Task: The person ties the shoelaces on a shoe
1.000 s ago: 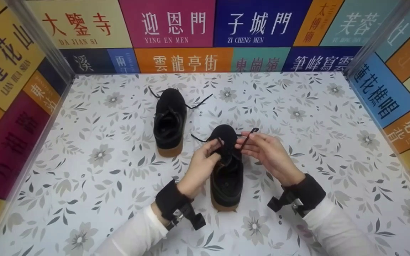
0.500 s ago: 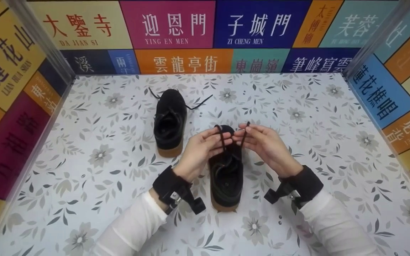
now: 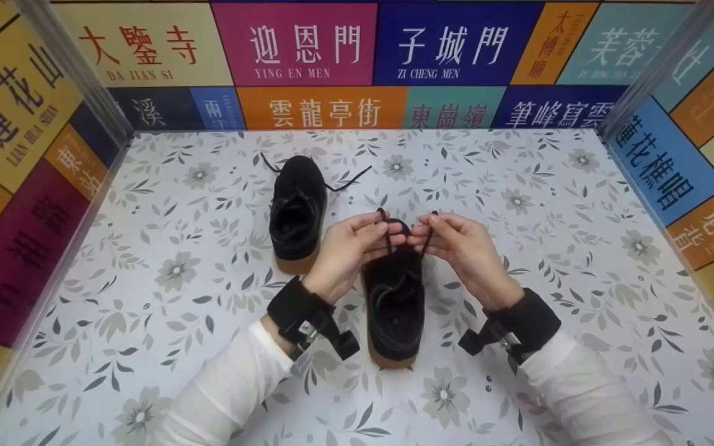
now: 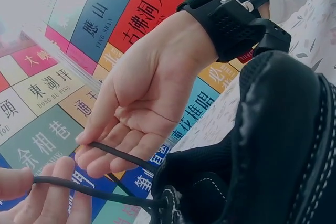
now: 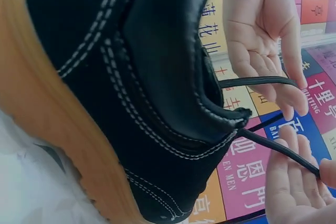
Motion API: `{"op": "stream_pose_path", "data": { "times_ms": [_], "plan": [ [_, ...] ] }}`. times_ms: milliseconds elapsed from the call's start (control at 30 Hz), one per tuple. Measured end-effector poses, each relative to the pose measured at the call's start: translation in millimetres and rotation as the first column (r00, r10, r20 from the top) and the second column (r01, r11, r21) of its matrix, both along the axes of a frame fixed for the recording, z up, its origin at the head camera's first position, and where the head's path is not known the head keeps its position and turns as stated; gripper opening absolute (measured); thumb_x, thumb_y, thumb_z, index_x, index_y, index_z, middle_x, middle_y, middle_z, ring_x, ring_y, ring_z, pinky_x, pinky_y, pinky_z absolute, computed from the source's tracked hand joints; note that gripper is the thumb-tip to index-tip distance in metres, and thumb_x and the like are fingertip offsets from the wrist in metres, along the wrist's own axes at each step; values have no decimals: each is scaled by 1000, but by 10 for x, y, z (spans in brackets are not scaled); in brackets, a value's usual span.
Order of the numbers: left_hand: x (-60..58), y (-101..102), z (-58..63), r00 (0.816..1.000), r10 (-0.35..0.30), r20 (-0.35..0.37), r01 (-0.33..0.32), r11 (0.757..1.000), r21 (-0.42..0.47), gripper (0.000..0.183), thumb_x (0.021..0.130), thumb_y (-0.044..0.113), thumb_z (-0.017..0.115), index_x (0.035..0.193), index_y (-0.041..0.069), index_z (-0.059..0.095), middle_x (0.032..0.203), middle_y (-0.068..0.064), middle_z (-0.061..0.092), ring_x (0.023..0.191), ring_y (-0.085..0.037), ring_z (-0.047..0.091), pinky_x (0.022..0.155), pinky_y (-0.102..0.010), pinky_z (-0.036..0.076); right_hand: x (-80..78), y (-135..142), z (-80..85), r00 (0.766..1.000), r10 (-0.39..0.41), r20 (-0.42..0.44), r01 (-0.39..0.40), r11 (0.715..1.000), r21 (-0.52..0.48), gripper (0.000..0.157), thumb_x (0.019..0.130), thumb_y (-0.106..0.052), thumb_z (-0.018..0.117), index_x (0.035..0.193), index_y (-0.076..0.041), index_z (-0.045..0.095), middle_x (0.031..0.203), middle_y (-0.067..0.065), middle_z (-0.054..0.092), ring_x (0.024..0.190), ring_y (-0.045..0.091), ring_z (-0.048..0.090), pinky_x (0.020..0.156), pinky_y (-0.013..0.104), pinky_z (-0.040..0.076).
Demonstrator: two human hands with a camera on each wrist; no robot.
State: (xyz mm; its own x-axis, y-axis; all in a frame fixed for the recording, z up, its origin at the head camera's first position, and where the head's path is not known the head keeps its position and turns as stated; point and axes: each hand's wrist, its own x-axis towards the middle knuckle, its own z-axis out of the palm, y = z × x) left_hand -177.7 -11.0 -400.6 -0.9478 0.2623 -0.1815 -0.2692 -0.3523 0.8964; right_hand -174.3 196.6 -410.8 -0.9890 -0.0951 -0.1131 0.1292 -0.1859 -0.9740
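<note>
Two black shoes with tan soles stand on the table. Over the nearer shoe [image 3: 397,356] both hands meet at the toe end in the head view. My left hand [image 3: 346,255] pinches one dark shoelace [image 3: 387,234] between thumb and fingers. My right hand [image 3: 471,257] pinches the other lace end [image 3: 427,240] the same way. The wrist views show both laces [image 4: 100,193] drawn taut from the top eyelets, the thumbs pressing them against extended fingers. White stitching runs along the shoe [image 5: 157,114]. The toe is partly hidden by the hands.
The second shoe [image 3: 298,179] stands beyond and to the left, its loose laces [image 3: 351,179] spread to either side. A floral-patterned white table surface [image 3: 177,272] lies beneath. Panels with printed characters [image 3: 307,46] wall the back and sides.
My left hand rose from the shoe's tongue towards the toe, pulling its lace up. My right hand moved slightly away from me with its lace. In the last half second, both moved little.
</note>
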Motion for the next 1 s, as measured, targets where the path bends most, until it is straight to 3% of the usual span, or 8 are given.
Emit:
{"op": "stream_pose_path", "data": {
  "times_ms": [233,733,1000],
  "plan": [
    [-7,13,24,1000,-2,-10,2,1000,15,34,106,-2,58,138,-15,57,99,-7,81,83,-11,78,88,-29,65,60,-60,67,993,-15,-115,23,998,65,18,109,-5,57,112,2,73,91,-1,81,85,12,79,86,28,65],
    [-101,45,267,999,20,-49,-21,999,-28,34,106,-1,60,138,-12,60,114,-21,80,84,-11,78,95,-36,65,-66,-96,214,993,58,-105,-46,992,120,31,112,-12,55,131,11,64,96,-2,82,93,13,80,94,31,64],
    [-169,103,372,990,27,-138,-37,997,-73,38,105,-2,61,142,-12,58,121,-27,77,85,-11,78,96,-35,64,-167,-134,280,992,107,-67,-99,988,115,32,113,-10,48,129,10,68,96,-3,82,88,14,79,89,30,65]
  ]
}}
